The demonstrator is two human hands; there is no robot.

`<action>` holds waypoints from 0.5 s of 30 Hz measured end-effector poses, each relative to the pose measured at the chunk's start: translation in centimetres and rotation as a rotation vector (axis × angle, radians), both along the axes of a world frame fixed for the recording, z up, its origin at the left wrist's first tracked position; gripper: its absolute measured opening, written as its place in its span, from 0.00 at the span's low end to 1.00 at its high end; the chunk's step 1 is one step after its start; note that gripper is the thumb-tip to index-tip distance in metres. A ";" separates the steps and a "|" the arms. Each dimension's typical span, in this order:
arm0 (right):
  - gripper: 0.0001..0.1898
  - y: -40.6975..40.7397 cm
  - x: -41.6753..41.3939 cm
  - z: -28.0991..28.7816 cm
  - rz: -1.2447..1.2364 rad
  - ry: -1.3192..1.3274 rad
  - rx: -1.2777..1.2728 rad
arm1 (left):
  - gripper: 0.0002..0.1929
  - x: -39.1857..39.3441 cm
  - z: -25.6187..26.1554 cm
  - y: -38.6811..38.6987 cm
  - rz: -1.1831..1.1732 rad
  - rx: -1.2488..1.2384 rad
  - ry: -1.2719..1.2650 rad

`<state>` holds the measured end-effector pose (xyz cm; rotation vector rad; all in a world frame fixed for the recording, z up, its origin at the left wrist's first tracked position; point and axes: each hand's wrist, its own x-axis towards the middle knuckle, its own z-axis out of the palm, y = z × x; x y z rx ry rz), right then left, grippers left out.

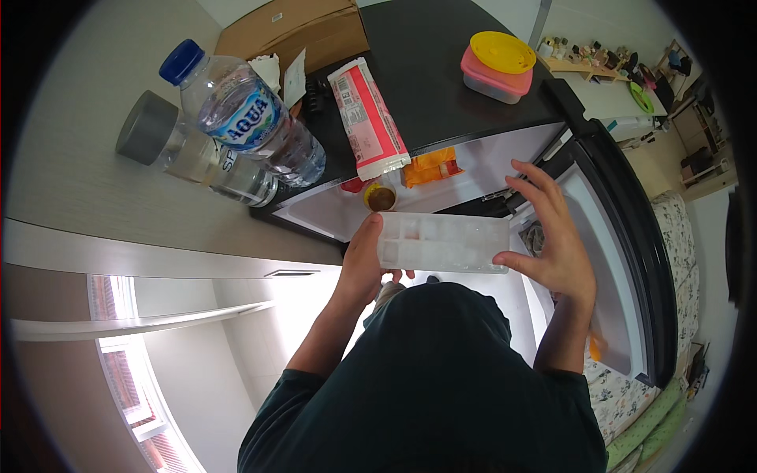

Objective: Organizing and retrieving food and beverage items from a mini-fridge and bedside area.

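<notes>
My left hand grips the left end of a frosted plastic ice cube tray, its thumb on top and its fingers beneath. At the tray's right end is my right hand, fingers spread, the thumb tip at the lower right corner. Whether that thumb presses on the tray I cannot tell. Just beyond the tray, the small fridge's white inside holds an orange packet and a round tub with brown contents. The fridge door stands open to the right.
On the black fridge top lie a red and white packet, a pink container with a yellow lid and a cardboard box. An Aqua water bottle and a grey-capped bottle stand at the left edge. A bed lies beyond the door.
</notes>
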<state>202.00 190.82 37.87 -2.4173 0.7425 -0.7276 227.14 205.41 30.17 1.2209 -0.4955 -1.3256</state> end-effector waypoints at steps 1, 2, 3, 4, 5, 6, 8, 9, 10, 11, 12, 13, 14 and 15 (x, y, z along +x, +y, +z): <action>0.43 -0.2 0.0 0.4 0.005 -0.031 -0.001 | 0.24 -0.1 0.3 0.1 -0.001 -0.005 -0.001; 0.43 -0.7 0.2 0.5 0.001 -0.029 -0.010 | 0.24 -0.2 0.6 0.3 -0.005 -0.013 0.001; 0.42 -1.7 0.4 0.6 -0.087 -0.133 -0.040 | 0.24 -0.4 0.9 0.3 -0.003 -0.016 0.004; 0.42 -2.7 0.7 0.7 -0.168 -0.238 -0.068 | 0.24 -0.4 1.0 0.4 0.004 -0.016 0.007; 0.42 -3.7 1.2 1.0 -0.176 -0.239 -0.077 | 0.24 -0.6 1.2 0.4 -0.004 -0.023 0.007; 0.42 -4.8 1.9 1.3 -0.250 -0.280 -0.096 | 0.24 -0.6 1.4 0.4 -0.010 -0.033 0.010; 0.42 -7.1 3.3 1.9 -0.329 -0.326 -0.121 | 0.23 -0.8 1.7 0.3 -0.022 -0.049 0.009; 0.44 -8.2 3.9 2.0 -0.327 -0.301 -0.176 | 0.24 -0.8 1.7 0.1 -0.031 -0.053 0.022; 0.45 -9.2 4.2 2.3 -0.325 -0.278 -0.231 | 0.24 -1.0 2.0 0.1 -0.041 -0.057 0.033; 0.45 -10.0 4.5 2.3 -0.333 -0.281 -0.235 | 0.24 -1.2 2.1 0.2 -0.049 -0.061 0.030; 0.47 -11.0 5.2 2.2 -0.344 -0.226 -0.242 | 0.24 -1.2 2.1 0.2 -0.040 -0.056 0.022; 0.49 -11.7 5.6 2.2 -0.355 -0.170 -0.249 | 0.25 -1.2 2.1 0.1 -0.031 -0.051 0.015; 0.49 -12.3 5.8 2.4 -0.354 -0.170 -0.253 | 0.25 -1.2 2.1 0.0 -0.030 -0.055 0.016; 0.50 -12.5 6.2 2.5 -0.344 -0.156 -0.187 | 0.25 -1.2 2.1 0.2 -0.026 -0.043 0.013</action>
